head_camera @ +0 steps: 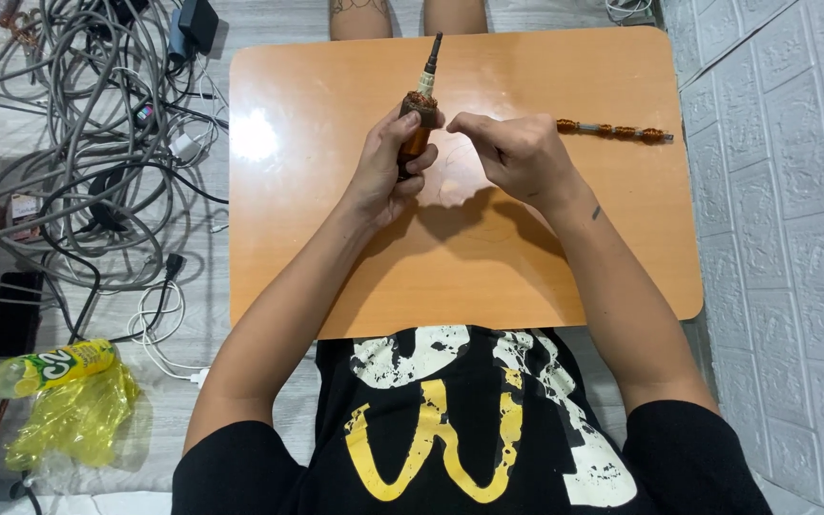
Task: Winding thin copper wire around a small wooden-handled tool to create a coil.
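My left hand [388, 170] grips a small motor armature [420, 107] with brown copper windings and a dark shaft pointing away from me, held upright over the orange table [336, 277]. My right hand [515, 151] is curled just right of it, its fingertips pinched together close to the top of the windings; whether they hold anything is too small to tell. A thin rod with several copper-coloured coils [614, 130] lies flat on the table to the right of my right hand, apart from it.
A heap of grey and black cables [97, 124] covers the floor to the left. A yellow drink bottle [35, 372] on a yellow plastic bag [73, 420] lies at lower left. A white tiled wall [793, 238] runs along the right. Someone's legs [407, 17] stand beyond the table's far edge.
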